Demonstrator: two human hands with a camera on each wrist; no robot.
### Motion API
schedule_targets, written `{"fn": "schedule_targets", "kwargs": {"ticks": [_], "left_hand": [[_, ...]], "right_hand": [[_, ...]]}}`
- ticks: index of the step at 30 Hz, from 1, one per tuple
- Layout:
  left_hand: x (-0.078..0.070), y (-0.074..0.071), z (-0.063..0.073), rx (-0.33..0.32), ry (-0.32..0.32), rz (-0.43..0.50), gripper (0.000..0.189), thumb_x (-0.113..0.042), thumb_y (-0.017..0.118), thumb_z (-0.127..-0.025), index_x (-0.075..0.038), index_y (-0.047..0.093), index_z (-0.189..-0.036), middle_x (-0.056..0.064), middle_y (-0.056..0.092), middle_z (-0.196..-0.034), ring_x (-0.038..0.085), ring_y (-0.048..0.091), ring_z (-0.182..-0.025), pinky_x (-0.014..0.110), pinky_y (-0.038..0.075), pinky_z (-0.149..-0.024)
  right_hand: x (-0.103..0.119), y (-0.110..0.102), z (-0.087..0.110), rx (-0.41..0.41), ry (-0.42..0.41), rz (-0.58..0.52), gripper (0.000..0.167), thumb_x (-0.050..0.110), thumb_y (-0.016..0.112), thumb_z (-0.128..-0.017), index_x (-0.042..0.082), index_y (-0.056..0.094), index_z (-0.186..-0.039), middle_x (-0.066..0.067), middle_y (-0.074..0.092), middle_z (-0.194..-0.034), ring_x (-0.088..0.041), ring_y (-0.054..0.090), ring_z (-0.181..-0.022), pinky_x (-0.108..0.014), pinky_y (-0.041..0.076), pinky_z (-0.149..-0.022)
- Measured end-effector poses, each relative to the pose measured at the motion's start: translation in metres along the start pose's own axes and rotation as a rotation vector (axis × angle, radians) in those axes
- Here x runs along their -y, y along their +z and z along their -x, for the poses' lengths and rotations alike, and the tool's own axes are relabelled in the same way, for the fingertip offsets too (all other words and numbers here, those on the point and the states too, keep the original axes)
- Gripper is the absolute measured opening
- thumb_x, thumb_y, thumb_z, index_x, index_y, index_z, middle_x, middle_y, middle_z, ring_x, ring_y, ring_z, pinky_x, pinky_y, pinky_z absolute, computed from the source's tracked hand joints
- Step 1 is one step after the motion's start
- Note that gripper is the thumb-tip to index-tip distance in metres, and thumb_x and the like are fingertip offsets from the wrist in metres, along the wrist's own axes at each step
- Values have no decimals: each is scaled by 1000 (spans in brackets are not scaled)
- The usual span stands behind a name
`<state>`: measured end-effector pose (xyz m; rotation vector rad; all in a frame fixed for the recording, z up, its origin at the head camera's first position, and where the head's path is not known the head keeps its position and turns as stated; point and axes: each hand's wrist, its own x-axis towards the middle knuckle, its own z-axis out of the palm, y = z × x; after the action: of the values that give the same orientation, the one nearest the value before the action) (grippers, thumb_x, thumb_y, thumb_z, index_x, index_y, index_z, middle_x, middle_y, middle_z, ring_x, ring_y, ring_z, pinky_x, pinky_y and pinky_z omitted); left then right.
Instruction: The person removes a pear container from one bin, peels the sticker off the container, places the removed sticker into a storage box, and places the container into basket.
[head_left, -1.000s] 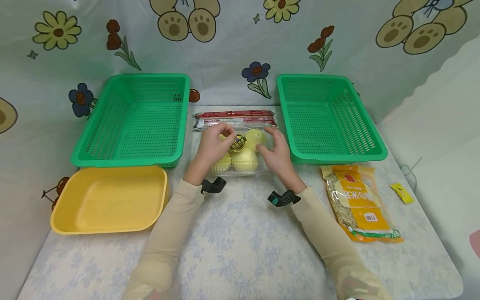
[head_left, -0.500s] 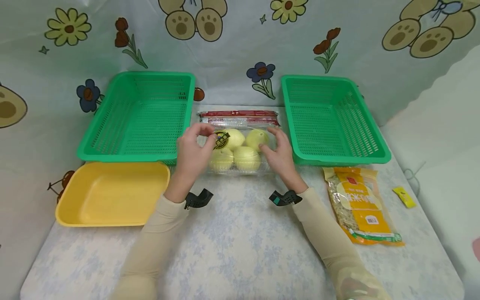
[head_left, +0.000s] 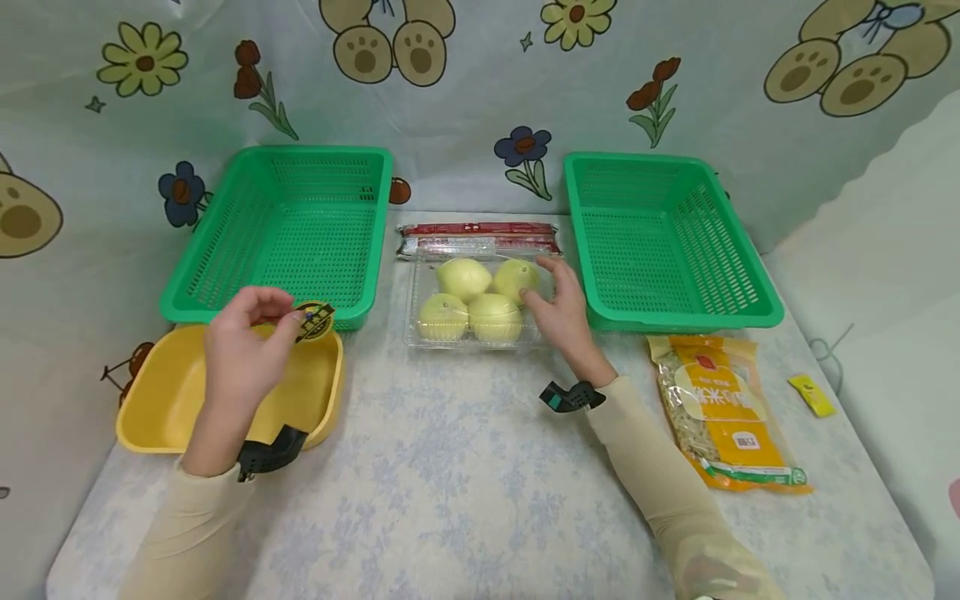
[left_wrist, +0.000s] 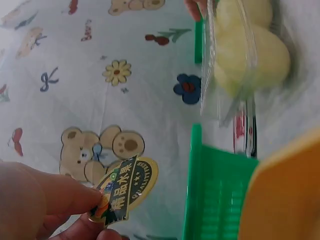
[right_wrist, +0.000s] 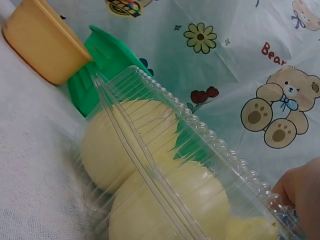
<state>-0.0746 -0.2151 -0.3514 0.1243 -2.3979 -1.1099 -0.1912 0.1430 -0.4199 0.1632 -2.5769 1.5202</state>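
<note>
The tabletop [head_left: 442,475] carried two green baskets [head_left: 322,242], a yellow basin [head_left: 161,396] and a clear container [head_left: 422,275].
The container stood between the baskets. The right hand [head_left: 560,318] rested at its right end, grip partly open, thumb and forefinger spread. The left hand [head_left: 243,354] was above the basin, grip closed to a pinch. Four pale round fruits [head_left: 495,319] lay inside the container. The left grip held a round printed label [head_left: 316,321] by its edge, well apart from the container.

Beige sleeves [head_left: 660,479], black wristbands [head_left: 272,451], a small teal patch [head_left: 554,402] on the right one.
</note>
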Motion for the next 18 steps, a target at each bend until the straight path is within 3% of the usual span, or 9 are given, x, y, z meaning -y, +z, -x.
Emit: {"fn": "schedule_targets", "kwargs": {"ticks": [6, 9, 12, 14, 18], "left_hand": [[40, -34, 6, -87, -174, -96, 16, -7, 71, -92, 2, 66, -104, -36, 51, -80, -18, 50, -76, 2, 41, -78], [58, -44, 12, -111, -257, -144, 17, -8, 71, -91, 2, 67, -104, -40, 47, -74, -18, 48, -71, 1, 39, -71], [71, -52, 19, -71, -341, -212, 18, -10, 71, -92, 2, 67, -105, -40, 44, -70, -18, 45, -66, 1, 38, -64], [78, -55, 21, -2, -376, -259, 19, -12, 70, -93, 1, 67, -107, -35, 48, -70, -18, 43, -63, 3, 37, -60], [88, -57, 23, 159, -362, -330, 20, -12, 66, -94, 0, 66, -110, 0, 72, -81, -21, 40, -63, 9, 38, -59]], "right_hand": [[-1, 0, -1, -2, 3, 5, 57, 13, 65, -90, 1, 52, -145, -20, 43, -158, -34, 31, -153, -53, 27, -125], [-2, 0, -2, -1, 7, 8, 58, 12, 65, -90, 1, 52, -144, -20, 42, -159, -34, 32, -153, -53, 27, -125], [-2, 1, -1, 1, 7, 8, 57, 12, 65, -90, 1, 52, -144, -20, 42, -159, -34, 31, -153, -54, 27, -125], [-2, 1, -1, 1, 6, 6, 57, 12, 65, -89, 1, 52, -144, -20, 41, -159, -34, 30, -154, -54, 27, -125], [-3, 1, -1, 2, 9, 0, 58, 12, 65, -89, 2, 52, -144, -18, 40, -161, -33, 28, -156, -54, 25, -126]]}}
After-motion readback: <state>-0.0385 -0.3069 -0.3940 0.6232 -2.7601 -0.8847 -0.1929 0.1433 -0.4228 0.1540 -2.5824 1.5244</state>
